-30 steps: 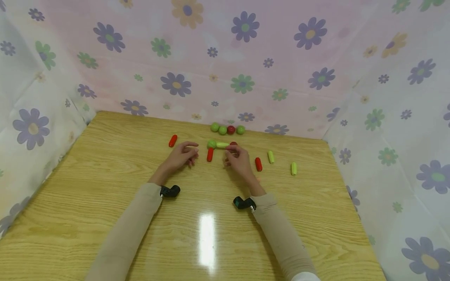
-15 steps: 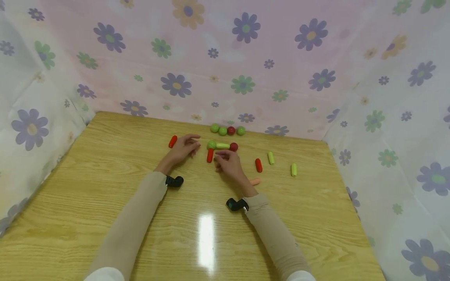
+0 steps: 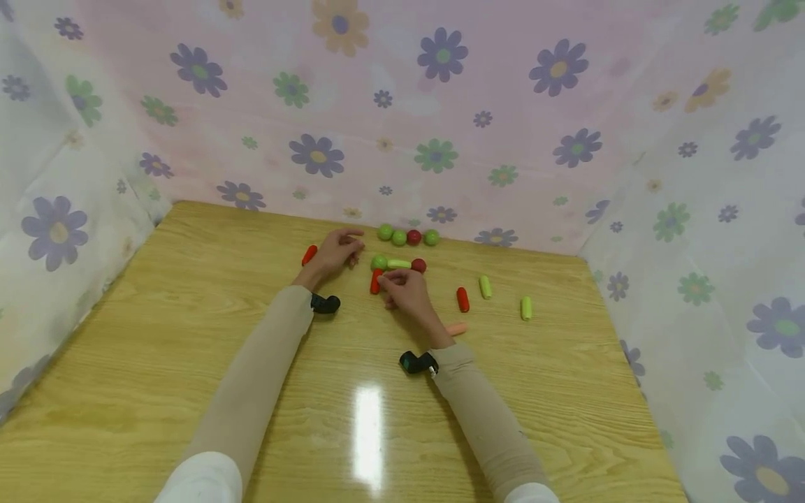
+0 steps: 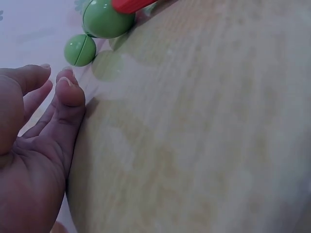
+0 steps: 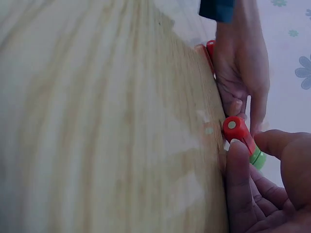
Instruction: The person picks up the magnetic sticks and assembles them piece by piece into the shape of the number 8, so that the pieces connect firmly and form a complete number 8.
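A short red building stick with a pale disc in its end lies joined to a green ball. My right hand is at its near end; in the right wrist view the red stick sits between the thumb and fingertip, which pinch it. From the same green ball a yellow-green stick runs to a dark red ball. My left hand hovers over the table to the left, fingers loosely bent around nothing. In the left wrist view a seamed green ball lies beyond its fingertips.
Along the back edge, several balls stand in a row, a red ball among green ones. Loose on the right lie a red stick, two yellow-green sticks and an orange stick. Another red stick lies left.
My left hand has moved forward and right, toward the row of balls. My right hand has left the dark red ball and come left to the joined red stick.
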`<action>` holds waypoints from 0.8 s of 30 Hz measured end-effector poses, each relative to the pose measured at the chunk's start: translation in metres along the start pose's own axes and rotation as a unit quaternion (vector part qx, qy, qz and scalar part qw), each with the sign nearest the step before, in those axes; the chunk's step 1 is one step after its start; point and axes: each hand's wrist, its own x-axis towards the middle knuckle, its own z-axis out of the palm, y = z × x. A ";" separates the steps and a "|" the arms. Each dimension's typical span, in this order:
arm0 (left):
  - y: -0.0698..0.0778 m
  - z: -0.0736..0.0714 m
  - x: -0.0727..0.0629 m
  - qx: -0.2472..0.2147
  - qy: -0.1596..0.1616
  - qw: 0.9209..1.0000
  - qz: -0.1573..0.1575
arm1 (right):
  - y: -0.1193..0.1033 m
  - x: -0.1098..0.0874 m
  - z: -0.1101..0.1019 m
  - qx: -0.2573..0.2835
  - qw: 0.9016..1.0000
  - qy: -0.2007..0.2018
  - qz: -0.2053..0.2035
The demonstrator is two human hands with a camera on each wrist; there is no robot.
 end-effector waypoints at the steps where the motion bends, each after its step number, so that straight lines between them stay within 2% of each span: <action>1: 0.001 0.000 0.002 -0.001 0.000 1.000 -0.004 | 0.000 0.000 0.001 -0.001 1.000 -0.001 0.000; 4: 0.005 -0.001 0.007 -0.002 0.000 1.000 -0.011 | 0.000 0.001 0.003 -0.008 1.000 -0.001 -0.002; 9: 0.010 0.002 0.015 0.023 0.003 1.000 -0.010 | 0.001 0.001 0.003 -0.015 1.000 0.005 -0.006; 13: 0.012 0.007 0.022 0.042 0.008 0.999 -0.003 | 0.001 0.002 0.001 -0.014 1.000 0.009 0.000; 19: 0.016 0.012 0.032 0.099 0.027 0.994 0.023 | 0.001 0.002 0.000 -0.013 1.000 0.009 0.011; 24: 0.022 0.015 0.037 0.119 0.001 0.992 0.039 | 0.004 0.002 0.000 -0.009 1.000 0.008 0.019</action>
